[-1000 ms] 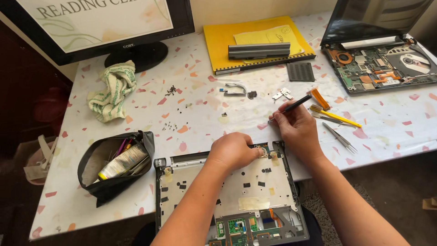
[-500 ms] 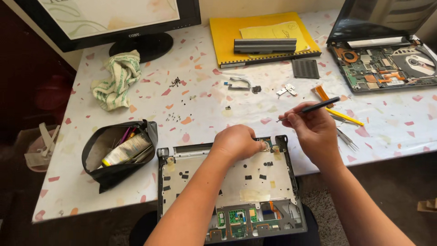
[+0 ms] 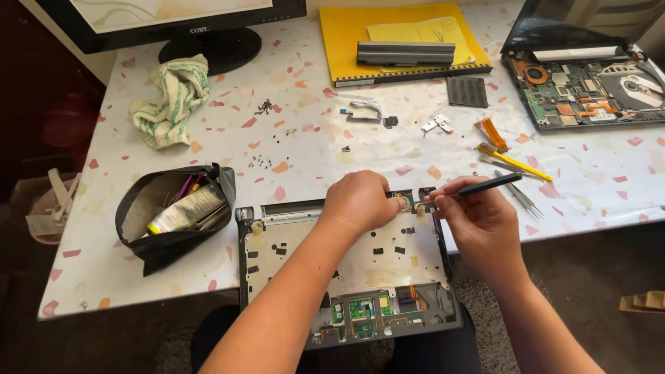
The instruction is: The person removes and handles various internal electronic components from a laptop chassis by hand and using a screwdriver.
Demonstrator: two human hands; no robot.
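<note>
Right now, low in the centre of the frame, we see an opened laptop base panel (image 3: 346, 270) lying at the near edge of the surface (image 3: 312, 145), partly overhanging it, its inner side up with a small green circuit board near its bottom edge. The left hand (image 3: 360, 201) is curled, fingers pressed together on the panel's top edge near the right corner. The right hand (image 3: 478, 218) pinches a slim black tool (image 3: 488, 183), held almost level, its tip at that same corner just beside the left hand's fingertips. To the right of them lie tweezers (image 3: 519, 194) and a yellow-handled tool (image 3: 512, 161). In the left of the frame sits an open black pouch (image 3: 173, 215) with tools inside, and above it a crumpled green-and-white cloth (image 3: 170, 100). In the upper centre a yellow notebook (image 3: 402, 38) carries a long grey battery (image 3: 405, 53); a second opened laptop (image 3: 589, 83) shows its boards at the upper right. Small screws (image 3: 263, 107) are scattered mid-surface.
</note>
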